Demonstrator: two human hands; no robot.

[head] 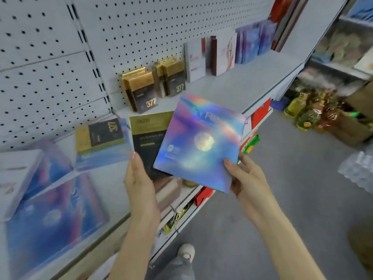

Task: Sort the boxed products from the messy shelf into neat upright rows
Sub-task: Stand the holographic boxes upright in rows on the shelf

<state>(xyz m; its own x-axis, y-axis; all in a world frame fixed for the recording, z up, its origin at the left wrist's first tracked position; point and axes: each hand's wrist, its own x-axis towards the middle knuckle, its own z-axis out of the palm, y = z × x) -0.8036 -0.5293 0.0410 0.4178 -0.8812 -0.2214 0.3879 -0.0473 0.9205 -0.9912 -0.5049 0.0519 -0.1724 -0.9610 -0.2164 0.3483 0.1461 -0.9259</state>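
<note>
My right hand [245, 176] grips the lower right corner of a flat holographic blue box with a moon on it [198, 142], held tilted above the shelf's front edge. My left hand [139, 178] holds a black and gold flat box [149, 138] by its lower left side, partly behind the blue box. On the white shelf [242, 85], black and gold "377" boxes [141, 91] stand upright against the pegboard, with another pair [171, 77] beside them. One "377" box [101, 134] lies flat on a blurred blue box to the left.
White, brown and purple-blue boxes [226, 53] stand in a row further right on the shelf. More blue holographic boxes [54, 215] lie flat at the near left. Lower shelves hold red and green packs [250, 144]. Oil bottles [302, 116] and a cardboard carton sit on the grey floor.
</note>
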